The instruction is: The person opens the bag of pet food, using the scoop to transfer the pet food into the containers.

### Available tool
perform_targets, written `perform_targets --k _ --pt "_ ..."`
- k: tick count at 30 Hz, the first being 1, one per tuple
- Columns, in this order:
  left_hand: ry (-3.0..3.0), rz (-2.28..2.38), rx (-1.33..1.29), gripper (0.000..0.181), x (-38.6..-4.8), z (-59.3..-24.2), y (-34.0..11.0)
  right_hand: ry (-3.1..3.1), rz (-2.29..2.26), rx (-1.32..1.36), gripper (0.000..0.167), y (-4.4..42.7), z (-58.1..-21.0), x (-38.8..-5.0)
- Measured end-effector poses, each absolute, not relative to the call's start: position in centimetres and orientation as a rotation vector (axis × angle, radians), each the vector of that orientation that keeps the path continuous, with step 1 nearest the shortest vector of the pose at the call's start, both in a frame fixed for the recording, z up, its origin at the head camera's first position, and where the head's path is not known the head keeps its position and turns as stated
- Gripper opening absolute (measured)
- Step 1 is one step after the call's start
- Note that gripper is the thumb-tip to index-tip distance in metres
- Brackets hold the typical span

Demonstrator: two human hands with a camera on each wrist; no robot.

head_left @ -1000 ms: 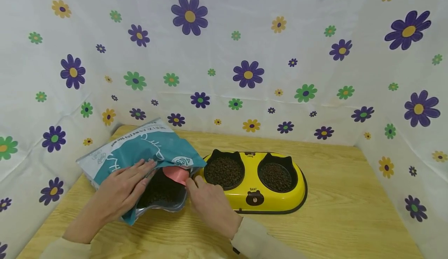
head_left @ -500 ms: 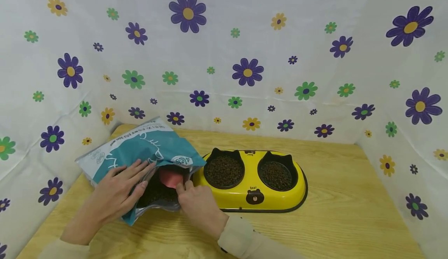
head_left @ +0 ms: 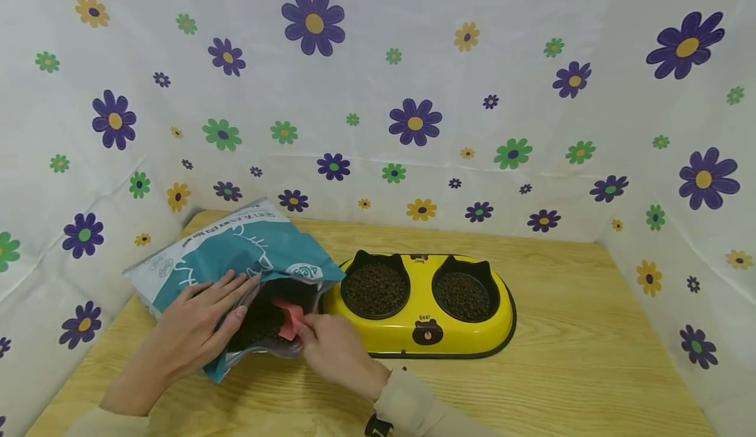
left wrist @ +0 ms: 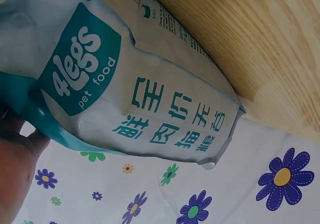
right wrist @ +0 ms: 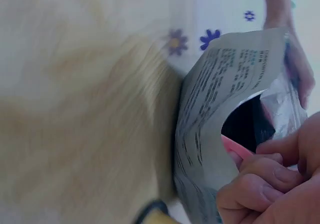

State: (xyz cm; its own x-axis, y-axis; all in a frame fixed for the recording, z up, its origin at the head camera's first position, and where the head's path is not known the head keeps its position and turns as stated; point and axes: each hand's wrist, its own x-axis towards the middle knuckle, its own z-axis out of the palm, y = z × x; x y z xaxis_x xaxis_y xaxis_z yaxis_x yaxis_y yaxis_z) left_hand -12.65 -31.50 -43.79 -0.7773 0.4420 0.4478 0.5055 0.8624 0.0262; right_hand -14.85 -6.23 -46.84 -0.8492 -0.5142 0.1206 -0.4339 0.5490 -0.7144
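A teal and white pet food bag [head_left: 248,240] lies tilted on the table, its mouth facing me and dark kibble inside. My left hand [head_left: 203,329] grips the left rim of the mouth, fingers lying along the outside and thumb at the opening. In the left wrist view, the printed bag [left wrist: 100,84] fills most of the upper left beside that hand [left wrist: 20,164]. Just inside the mouth, a pink scoop [head_left: 289,319] is pinched by my right hand [head_left: 336,352]. The right wrist view shows only a pink strip of the scoop [right wrist: 237,146]; the rest is hidden.
Right of the bag stands a yellow double pet feeder [head_left: 390,342]. Both its black cat-eared bowls hold brown kibble [head_left: 375,289]. Flower-printed white cloth [head_left: 425,63] rises behind and at both sides of the wooden table [head_left: 567,358].
My right hand has moved left, taking the scoop farther into the bag's mouth, and the scoop has turned from broad side to more edge-on. The left hand stays on the bag.
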Motion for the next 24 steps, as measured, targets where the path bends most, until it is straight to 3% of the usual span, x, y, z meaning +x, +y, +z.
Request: perform_targets --k 6,17,24 --pt "-2.634 -0.207 -0.684 0.048 -12.6 -43.5 -31.4 2.313 -1.564 -0.554 0.030 -6.0 -47.0 -14.8" --pt "-2.678 -0.246 -0.652 0.046 -12.2 -43.6 -31.1 1.791 -1.860 -0.185 0.025 -5.4 -47.4 -13.8" --pt "-2.669 -0.273 -0.636 0.046 -12.4 -43.5 -31.2 1.629 -1.959 -0.099 0.022 -4.4 -47.0 -13.9"
